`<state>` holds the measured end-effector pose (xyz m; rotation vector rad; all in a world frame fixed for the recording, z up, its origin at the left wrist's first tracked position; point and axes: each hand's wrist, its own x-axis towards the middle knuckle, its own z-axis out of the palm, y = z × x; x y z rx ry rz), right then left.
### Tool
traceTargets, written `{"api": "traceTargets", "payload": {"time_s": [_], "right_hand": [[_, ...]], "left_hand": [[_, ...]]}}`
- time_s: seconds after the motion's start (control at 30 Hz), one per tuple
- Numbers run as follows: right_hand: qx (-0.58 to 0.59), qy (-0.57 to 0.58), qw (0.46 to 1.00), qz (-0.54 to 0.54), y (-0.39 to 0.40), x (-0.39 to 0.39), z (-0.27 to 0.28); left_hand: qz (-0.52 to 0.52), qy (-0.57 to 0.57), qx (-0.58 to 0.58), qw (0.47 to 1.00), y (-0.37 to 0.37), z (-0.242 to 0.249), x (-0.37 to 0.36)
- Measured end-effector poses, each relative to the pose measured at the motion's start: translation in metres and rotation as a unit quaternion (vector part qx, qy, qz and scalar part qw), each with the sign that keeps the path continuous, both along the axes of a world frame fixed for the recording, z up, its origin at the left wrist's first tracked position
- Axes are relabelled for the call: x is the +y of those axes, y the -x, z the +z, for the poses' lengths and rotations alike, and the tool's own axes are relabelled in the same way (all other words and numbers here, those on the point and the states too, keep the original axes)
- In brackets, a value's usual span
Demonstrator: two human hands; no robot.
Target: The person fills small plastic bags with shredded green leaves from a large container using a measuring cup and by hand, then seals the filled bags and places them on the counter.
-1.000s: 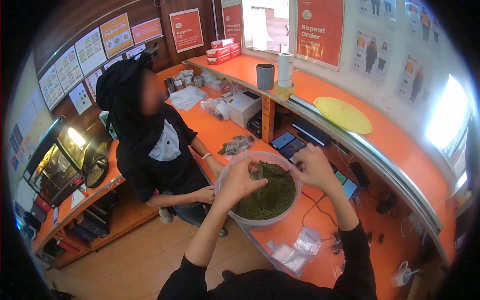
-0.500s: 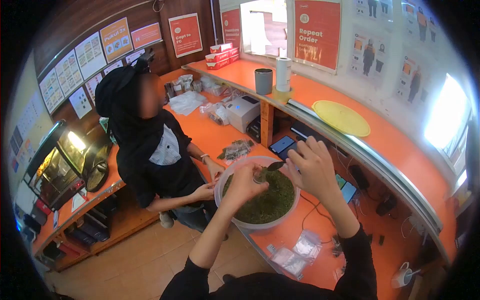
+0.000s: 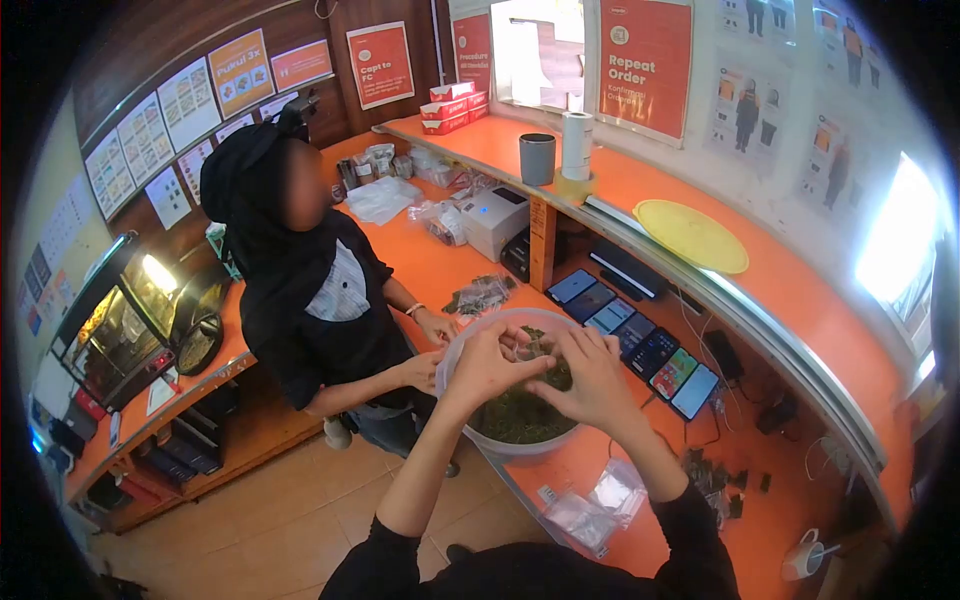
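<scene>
Both my hands are above a large translucent plastic bowl (image 3: 520,450) of finely chopped green flakes (image 3: 520,415). My left hand (image 3: 485,370) is closed around a small clear plastic bag (image 3: 520,348), over the bowl's far part. Close beside it, my right hand (image 3: 595,380) has its fingers curled inward near the bag's mouth. What the right fingers hold is hidden, and no spoon shows at this moment. A co-worker's hand (image 3: 425,372) touches the left side of the bowl.
Filled small bags (image 3: 480,293) lie behind the bowl, flat clear bags (image 3: 590,508) in front. Several phones (image 3: 635,330) line the shelf at right, with dark green packets (image 3: 715,485) nearby. A yellow lid (image 3: 690,237) rests on the upper counter. The co-worker (image 3: 330,270) stands left.
My right hand has come down and left, closer to my left hand. The dark spoon it held over the bowl is now out of sight. My view has shifted slightly.
</scene>
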<state>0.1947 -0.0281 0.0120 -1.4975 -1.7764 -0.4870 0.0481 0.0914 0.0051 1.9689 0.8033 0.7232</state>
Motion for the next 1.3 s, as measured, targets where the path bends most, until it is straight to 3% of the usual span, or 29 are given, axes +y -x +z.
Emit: {"api": "traceTargets", "payload": {"time_s": [0.07,0.13,0.2,0.23,0.4,0.5,0.73,0.8,0.87,0.93,0.97,1.03,1.13,1.3], "right_hand": [[0.114,0.058,0.992,0.021,-0.003,0.010,-0.015],[0.140,0.034,0.990,0.013,-0.005,0.014,-0.021],[0.274,0.026,0.961,0.035,-0.005,0.015,-0.022],[0.275,0.026,0.960,0.038,-0.006,0.017,-0.024],[0.380,0.081,0.917,0.093,-0.014,0.020,-0.039],[0.281,0.102,0.950,0.095,-0.015,0.018,-0.030],[0.330,0.102,0.931,0.117,-0.016,0.031,-0.031],[0.365,0.059,0.928,0.045,-0.023,0.034,-0.031],[0.299,0.055,0.952,0.022,-0.028,0.029,-0.028],[-0.008,-0.005,1.000,0.028,-0.029,0.018,-0.018],[-0.008,-0.007,1.000,0.026,-0.026,0.018,-0.018],[0.240,0.026,0.959,0.146,-0.018,0.019,-0.016],[0.258,0.121,0.947,0.147,-0.008,0.004,0.003],[0.280,0.080,0.947,0.137,0.000,0.000,-0.002]], "left_hand": [[-0.024,0.028,-0.014,0.999,-0.001,-0.006,-0.004],[-0.036,0.092,-0.143,0.985,0.001,-0.017,-0.005],[-0.034,0.113,-0.188,0.975,0.009,-0.024,-0.005],[-0.032,0.138,-0.228,0.963,0.013,-0.026,-0.005],[-0.018,0.175,-0.243,0.954,0.023,-0.034,-0.008],[-0.010,0.170,-0.228,0.959,0.025,-0.037,-0.008],[-0.006,0.166,-0.207,0.964,0.023,-0.041,-0.011],[0.002,0.167,-0.199,0.966,0.026,-0.041,-0.013],[0.005,0.164,-0.192,0.968,0.030,-0.037,-0.016],[0.031,0.137,-0.181,0.973,0.032,-0.030,-0.023],[0.029,0.135,-0.182,0.974,0.032,-0.030,-0.023],[0.026,0.112,-0.216,0.970,0.030,-0.033,-0.025],[0.034,0.120,-0.243,0.962,0.026,-0.028,-0.033],[0.051,0.106,-0.236,0.965,0.028,-0.021,-0.041]]}}
